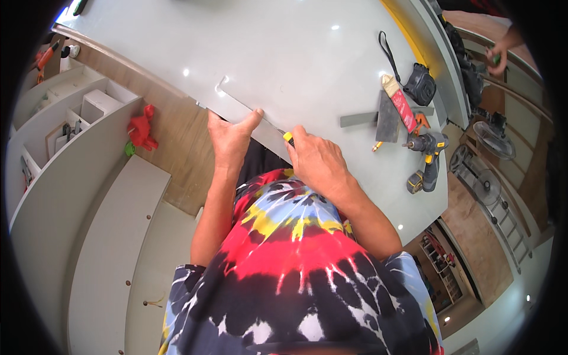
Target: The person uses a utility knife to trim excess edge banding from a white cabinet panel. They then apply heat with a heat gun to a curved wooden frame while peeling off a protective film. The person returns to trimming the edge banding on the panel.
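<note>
My left hand (pixel 232 137) is closed on a narrow white strip (pixel 239 109) at the near edge of the pale glossy tabletop (pixel 307 65). Its thumb lies on top while the other fingers go under the edge. A small tool with a yellow-and-black handle (pixel 289 139) is in my right hand (pixel 320 163), its thin tip close to the strip's near end. My fingers cover most of that handle, so its exact kind is unclear. Both hands are in front of my tie-dyed shirt.
To the right on the tabletop lie a cordless drill (pixel 427 155), a grey plate (pixel 388 117), a red-and-cream brush (pixel 400 105) and a black strapped case (pixel 420 84). White shelving (pixel 89 142) stands left. Another person's hand (pixel 502 54) shows at upper right, above fans (pixel 494 139) and a ladder (pixel 503 219).
</note>
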`<state>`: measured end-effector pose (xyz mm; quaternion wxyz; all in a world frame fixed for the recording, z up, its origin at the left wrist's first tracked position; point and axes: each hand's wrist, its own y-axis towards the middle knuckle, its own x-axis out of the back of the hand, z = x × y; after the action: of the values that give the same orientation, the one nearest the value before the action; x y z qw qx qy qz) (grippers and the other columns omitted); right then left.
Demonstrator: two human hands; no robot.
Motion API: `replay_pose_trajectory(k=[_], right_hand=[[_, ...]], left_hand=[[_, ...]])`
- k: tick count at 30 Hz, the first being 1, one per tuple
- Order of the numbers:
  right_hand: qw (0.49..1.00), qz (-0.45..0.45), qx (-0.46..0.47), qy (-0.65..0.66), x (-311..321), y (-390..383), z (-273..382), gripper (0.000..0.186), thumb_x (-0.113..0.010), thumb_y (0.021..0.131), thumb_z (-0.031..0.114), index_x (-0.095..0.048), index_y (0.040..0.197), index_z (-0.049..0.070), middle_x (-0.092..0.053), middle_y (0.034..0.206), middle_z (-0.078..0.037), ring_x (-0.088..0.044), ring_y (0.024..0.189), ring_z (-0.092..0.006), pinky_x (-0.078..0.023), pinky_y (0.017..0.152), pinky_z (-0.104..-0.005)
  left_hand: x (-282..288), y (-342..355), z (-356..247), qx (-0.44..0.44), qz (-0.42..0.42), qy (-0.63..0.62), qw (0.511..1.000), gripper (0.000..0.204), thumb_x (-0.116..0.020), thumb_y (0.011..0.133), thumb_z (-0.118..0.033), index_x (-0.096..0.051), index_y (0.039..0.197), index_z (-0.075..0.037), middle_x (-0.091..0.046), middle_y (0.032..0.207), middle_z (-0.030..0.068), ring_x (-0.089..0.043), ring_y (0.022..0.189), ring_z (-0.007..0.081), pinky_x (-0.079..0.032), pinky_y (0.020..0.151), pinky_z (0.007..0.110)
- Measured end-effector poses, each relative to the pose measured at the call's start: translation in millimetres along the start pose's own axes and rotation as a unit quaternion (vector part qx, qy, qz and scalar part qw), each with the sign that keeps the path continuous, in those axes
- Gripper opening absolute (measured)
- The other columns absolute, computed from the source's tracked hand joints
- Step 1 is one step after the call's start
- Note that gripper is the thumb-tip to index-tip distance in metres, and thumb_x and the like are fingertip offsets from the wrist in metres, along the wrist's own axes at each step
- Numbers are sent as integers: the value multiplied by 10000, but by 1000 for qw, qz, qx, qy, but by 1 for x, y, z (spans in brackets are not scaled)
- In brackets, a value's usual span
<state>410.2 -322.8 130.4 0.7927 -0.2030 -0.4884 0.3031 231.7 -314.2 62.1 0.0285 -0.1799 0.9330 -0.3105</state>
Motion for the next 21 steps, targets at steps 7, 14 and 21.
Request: replay_pose_trajectory(k=[7,14,21], right_hand=[[1000,8,-13,-18,-4,-2,7,237,-626,1024,210,-517,1006,0,-706,803,-228,-722,777,-441,-574,692,-535],[999,26,-9,-35,-1,1,8,227,-623,1022,199,-516,1002,0,-704,777,-218,-726,759,-432,-580,685,-525],[999,23,-6,-48,-4,8,10,217,-622,1019,190,-531,983,-4,-707,769,-217,-730,774,-430,-581,703,-527]], left_hand=[[0,-1,-1,12,-1,-10,1000,636,-836,781,-13,-524,1333,35,-681,1169,114,-682,1042,202,-555,930,346],[3,1,0,6,14,-2,1000,630,-833,779,-15,-530,1329,37,-678,1176,114,-675,1060,203,-548,943,350],[1,4,5,13,3,-14,1000,642,-841,772,-2,-526,1331,36,-673,1189,113,-673,1055,192,-554,928,339]])
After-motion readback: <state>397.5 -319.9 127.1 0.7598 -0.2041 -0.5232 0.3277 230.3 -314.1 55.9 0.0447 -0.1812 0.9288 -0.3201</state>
